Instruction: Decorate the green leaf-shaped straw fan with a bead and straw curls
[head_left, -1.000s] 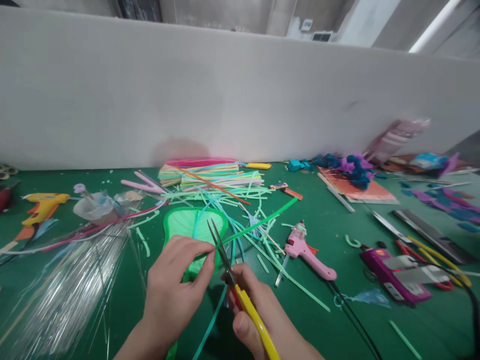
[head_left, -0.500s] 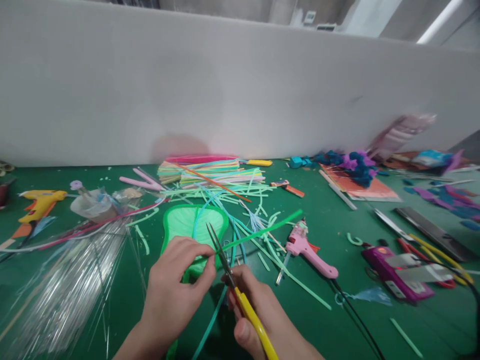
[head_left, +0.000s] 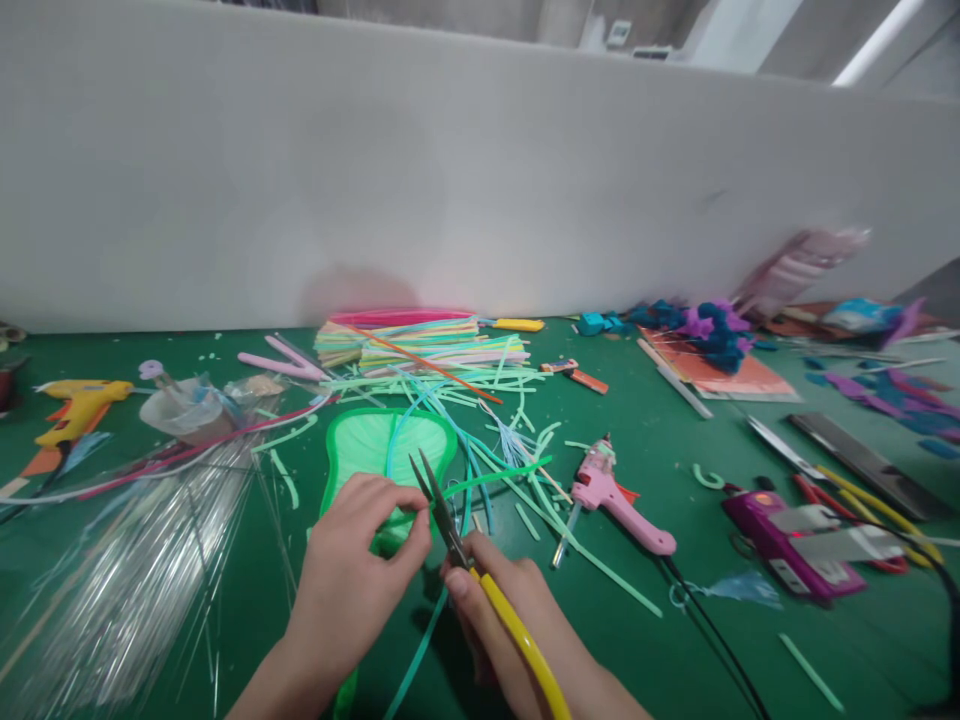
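My right hand [head_left: 510,625] grips yellow-handled scissors [head_left: 480,580]; their blades stand apart, with the tips near a thin green strip [head_left: 495,475]. My left hand [head_left: 352,580] pinches the near end of that strip between thumb and fingers, just left of the blades. The strip's free end curves off to the right and lies low over the table. Under both hands lies a green leaf-shaped piece [head_left: 375,445] on the green table [head_left: 675,640].
A pink glue gun [head_left: 611,500] lies right of my hands, a yellow glue gun [head_left: 75,405] at far left. Clear thin sticks [head_left: 127,570] spread at the left. A stack of coloured strips [head_left: 420,345] sits by the white wall. A purple tool [head_left: 787,545] and rulers lie right.
The green strip's long free end has dropped from a raised straight line to a low curve. The scissor blades have shifted slightly left and down. Both hands stay in place.
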